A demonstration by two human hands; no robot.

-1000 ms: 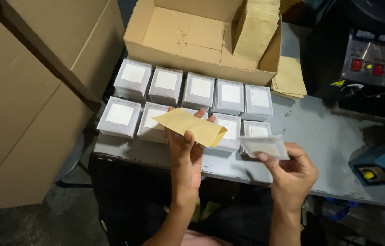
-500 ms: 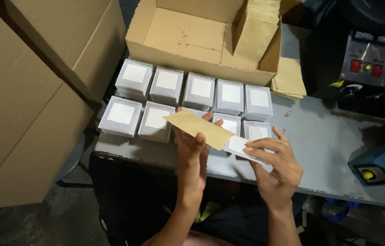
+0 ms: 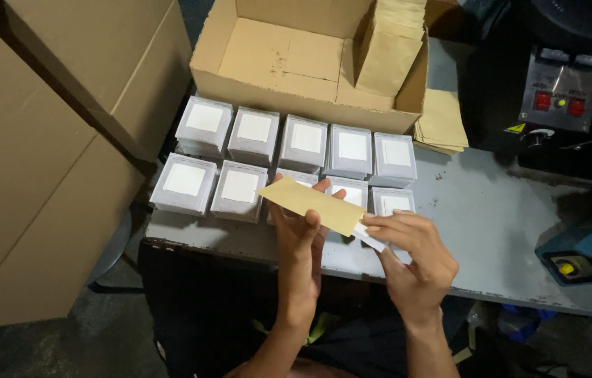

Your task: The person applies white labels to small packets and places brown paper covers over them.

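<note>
My left hand [image 3: 298, 238] holds a flat tan paper envelope [image 3: 310, 205] by its middle, tilted down to the right. My right hand [image 3: 411, 255] pinches a small silver-white packet [image 3: 368, 236] whose end sits in the envelope's open right end. Both hands hover over the near edge of a grey table [image 3: 492, 231]. Just beyond them stand two rows of stacked silver packets [image 3: 255, 134] with white squares on top.
An open cardboard box [image 3: 289, 56] with upright tan envelopes [image 3: 390, 49] sits behind the stacks; more envelopes [image 3: 443, 122] lie to its right. A black machine with red buttons [image 3: 559, 87] and a blue sealer [image 3: 587, 248] stand at the right. Large cartons [image 3: 44, 140] fill the left.
My right hand brought the silver packet left from beside the envelope to its open end, and the packet is now partly inside. My left hand stayed in place.
</note>
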